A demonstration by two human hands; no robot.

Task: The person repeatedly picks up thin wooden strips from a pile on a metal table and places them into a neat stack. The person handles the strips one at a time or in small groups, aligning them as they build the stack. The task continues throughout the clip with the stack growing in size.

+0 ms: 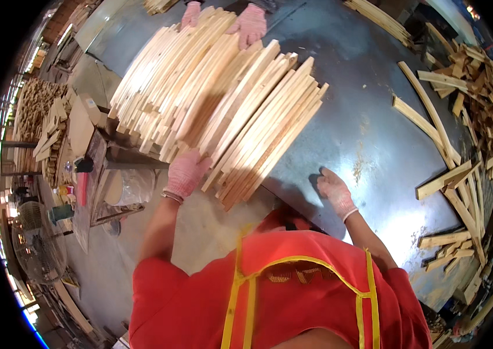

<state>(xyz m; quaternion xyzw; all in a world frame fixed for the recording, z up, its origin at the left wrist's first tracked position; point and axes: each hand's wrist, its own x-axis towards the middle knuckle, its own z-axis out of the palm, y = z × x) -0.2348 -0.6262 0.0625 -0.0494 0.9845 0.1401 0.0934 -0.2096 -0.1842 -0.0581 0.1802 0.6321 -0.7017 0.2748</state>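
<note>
- Where the view bent toward its left rim, a cluttered workshop floor showed: a wire-guarded fan point(32, 243), stacks of cut wood blocks point(42, 119) and a low bench with small items on it.
- Centre: a grey sheet-metal table point(368, 145), dusty, with a patch of sawdust, carried a large fanned stack of pale wooden slats point(223, 110) lying flat, overhanging the near-left table edge.
- Left hand point(185, 173), in a pink knit glove, was pressed against the near ends of the slats at the stack's lower left; fingers were curled loosely over the slat ends, touching, not clasped round any single piece.
- Right hand point(335, 192), also gloved pink, lay flat on the bare metal just right of the stack, fingers extended and slightly spread, holding nothing.
- Far side: a co-worker's gloved hands point(249, 24) rested on the far ends of the same slats.
- Right: loose slats point(432, 125) lay scattered on the table, and beyond them a heap of short offcuts point(490, 99) ran along the right rim.
</note>
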